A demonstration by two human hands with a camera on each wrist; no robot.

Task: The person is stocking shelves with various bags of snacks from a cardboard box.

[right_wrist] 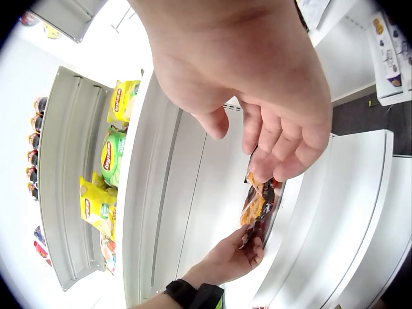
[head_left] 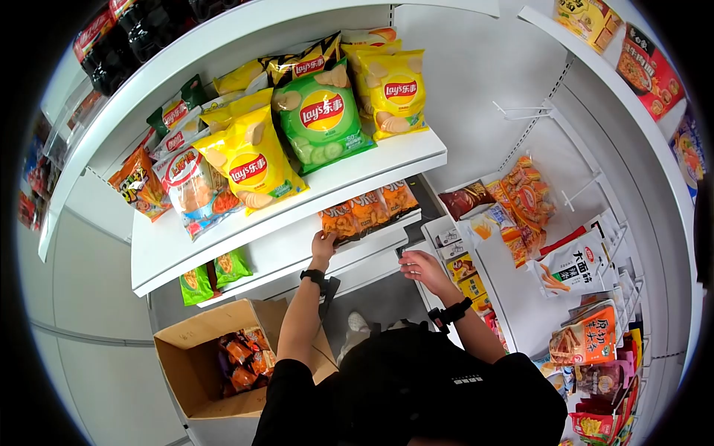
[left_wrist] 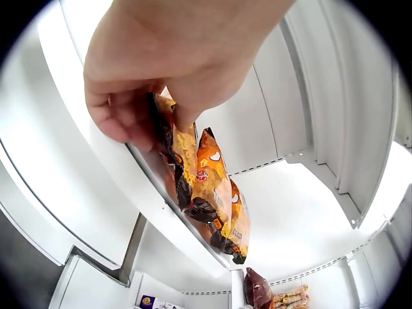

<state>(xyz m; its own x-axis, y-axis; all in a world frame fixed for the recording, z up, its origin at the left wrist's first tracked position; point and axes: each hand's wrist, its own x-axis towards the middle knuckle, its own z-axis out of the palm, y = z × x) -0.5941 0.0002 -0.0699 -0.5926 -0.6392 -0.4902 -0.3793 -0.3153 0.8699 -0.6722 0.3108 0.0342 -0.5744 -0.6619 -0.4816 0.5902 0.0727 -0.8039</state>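
Observation:
Orange-and-black snack bags (head_left: 370, 212) stand in a row on the lower white shelf, beneath the chip shelf. My left hand (head_left: 322, 247) pinches the bag at the left end of this row. In the left wrist view, thumb and fingers lie on either side of that snack bag (left_wrist: 185, 151), with more orange bags (left_wrist: 212, 174) behind it. My right hand (head_left: 422, 267) is held off the shelf's right end, its fingers loosely bent and nothing between them. From the right wrist, the right fingers overlap the far end of the bags (right_wrist: 257, 203).
An open cardboard box (head_left: 195, 386) holding orange packets (head_left: 245, 360) sits below left. Overhead, the upper shelf (head_left: 312, 195) carries several chip bags (head_left: 322, 115). Green bags (head_left: 233, 265) lie at the lower shelf's left. On the right, side shelving holds hanging snacks (head_left: 574, 264).

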